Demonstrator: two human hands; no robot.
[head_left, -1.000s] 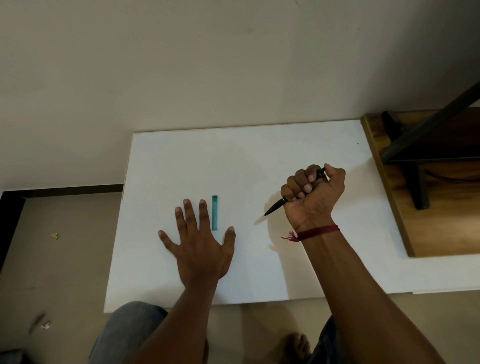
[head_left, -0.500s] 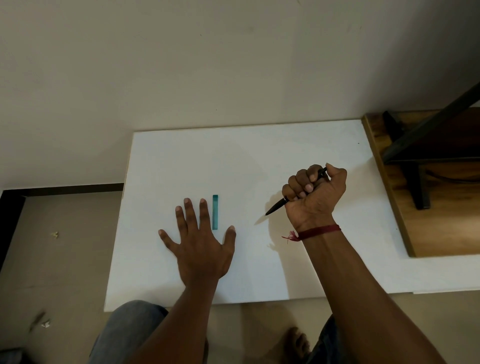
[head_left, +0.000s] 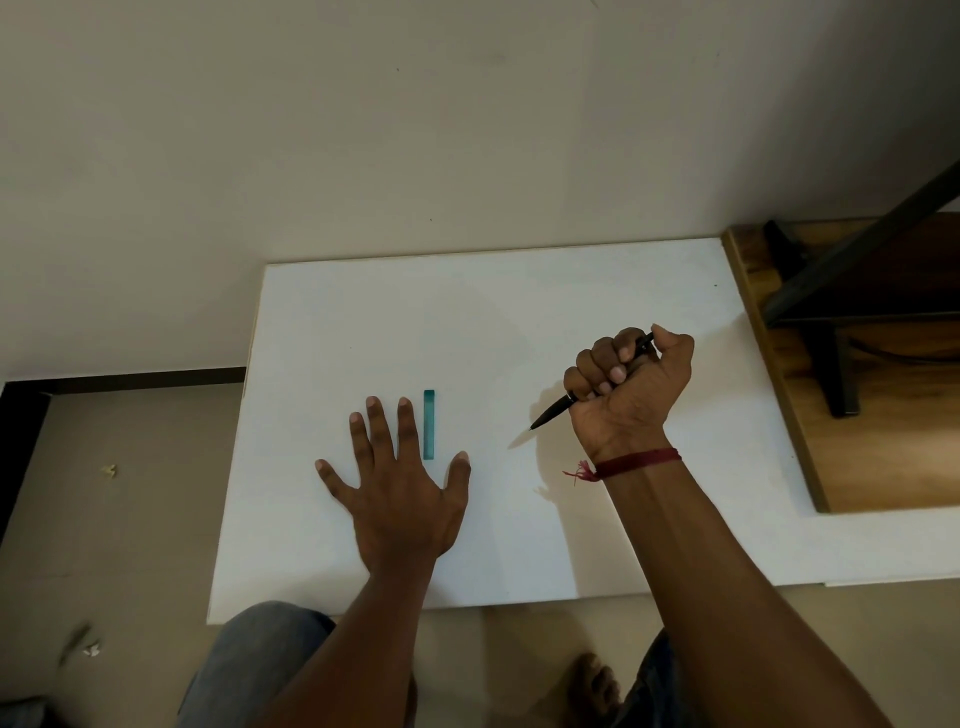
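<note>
Two hands work over a white board (head_left: 519, 312) that lies flat on the floor, its far edge against a plain pale wall (head_left: 363, 130). The left hand (head_left: 400, 499) rests palm-down on the board, fingers straight and spread. A teal strip (head_left: 429, 423) lies in the gap between its index finger and thumb, just beside the index finger; whether they touch cannot be told. The strip is narrow, flat, rectangular and slightly translucent, and it points away from the person.

The right hand (head_left: 631, 395) is clenched in a fist round a black pen (head_left: 553, 413), thumb capping the top end. The slim, smooth barrel slants down to the left. Its tip stands near the board, right of the strip and well apart from it, with a thin shadow just below. A red thread band (head_left: 634, 462) with a frayed knot circles the right wrist.

Nothing lies between the pen tip and the strip but bare, matte board. On the right, a brown wooden slab (head_left: 883, 457) with visible grain overlaps the board's corner and carries a dark, angular frame (head_left: 831, 291). A knee in grey-blue fabric (head_left: 260, 660) and a bare foot (head_left: 592, 686) sit at the near edge. Small pale scraps (head_left: 108, 470) dot the beige floor to the left.
</note>
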